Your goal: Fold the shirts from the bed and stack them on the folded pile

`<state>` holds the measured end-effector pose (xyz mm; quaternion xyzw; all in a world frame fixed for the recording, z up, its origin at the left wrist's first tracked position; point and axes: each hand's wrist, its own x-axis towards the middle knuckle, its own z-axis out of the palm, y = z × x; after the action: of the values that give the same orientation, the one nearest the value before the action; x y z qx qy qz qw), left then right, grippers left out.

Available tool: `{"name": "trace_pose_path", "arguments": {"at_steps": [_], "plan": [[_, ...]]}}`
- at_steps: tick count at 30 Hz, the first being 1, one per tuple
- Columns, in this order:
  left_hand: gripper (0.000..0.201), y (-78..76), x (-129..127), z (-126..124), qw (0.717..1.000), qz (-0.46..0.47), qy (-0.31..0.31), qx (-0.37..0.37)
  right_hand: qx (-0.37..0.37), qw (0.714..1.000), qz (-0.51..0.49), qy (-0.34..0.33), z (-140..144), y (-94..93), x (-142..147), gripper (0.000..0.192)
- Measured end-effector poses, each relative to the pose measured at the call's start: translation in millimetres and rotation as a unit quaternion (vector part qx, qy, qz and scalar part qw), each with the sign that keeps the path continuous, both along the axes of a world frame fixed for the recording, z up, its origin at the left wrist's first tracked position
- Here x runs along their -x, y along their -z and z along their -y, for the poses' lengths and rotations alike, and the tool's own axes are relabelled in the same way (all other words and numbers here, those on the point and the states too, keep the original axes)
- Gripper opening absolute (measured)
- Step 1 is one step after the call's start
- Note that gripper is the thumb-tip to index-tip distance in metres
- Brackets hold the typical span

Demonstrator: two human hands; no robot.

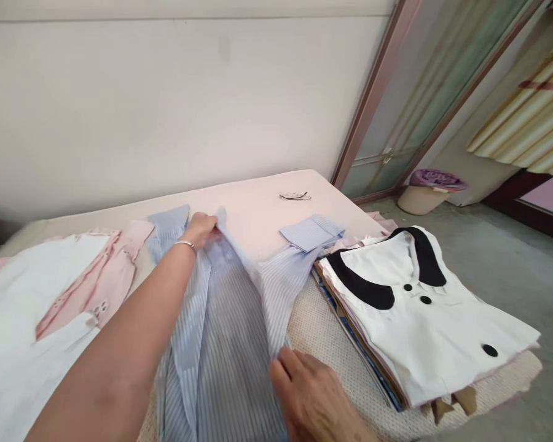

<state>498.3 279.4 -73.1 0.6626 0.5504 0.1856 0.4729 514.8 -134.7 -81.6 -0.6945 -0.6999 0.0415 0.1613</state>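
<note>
A blue-and-white striped shirt [233, 319] lies spread on the bed in front of me. One cuffed sleeve [311, 232] reaches out to the right; the other shows at the upper left. My left hand [201, 228], with a bracelet on its wrist, is closed on the shirt's upper edge near the collar. Lower down, my right hand [306, 390] pinches the shirt's right side edge. The cloth between both hands is slightly lifted and creased. My left forearm covers part of the shirt's left side.
A stack of folded clothes, topped by a white shirt with a black collar [424, 307], sits at the right. White and pink garments [87, 276] lie loose at the left. Glasses [295, 196] rest near the far bed edge. A bin [426, 193] stands on the floor.
</note>
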Motion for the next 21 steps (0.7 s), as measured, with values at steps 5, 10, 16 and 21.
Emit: {"name": "trace_pose_path", "arguments": {"at_steps": [5,10,16,21], "plan": [[0.025,5.1,51,0,0.986,-0.141,0.027,-0.082,0.002,0.997,0.074,-0.038,-7,17.5,16,0.027],[0.033,-4.9,39,28,0.950,-0.205,0.037,-0.232,-0.013,0.996,0.087,-0.020,-13,25.2,27,0.023],[0.027,-17.5,-69,101,0.893,-0.228,0.255,-0.292,-0.007,0.997,0.080,-0.001,-18,39.2,32,0.021],[0.057,-2.6,-127,128,0.906,-0.241,0.264,-0.227,0.012,0.997,0.077,0.001,-18,40.1,27,0.019]]}}
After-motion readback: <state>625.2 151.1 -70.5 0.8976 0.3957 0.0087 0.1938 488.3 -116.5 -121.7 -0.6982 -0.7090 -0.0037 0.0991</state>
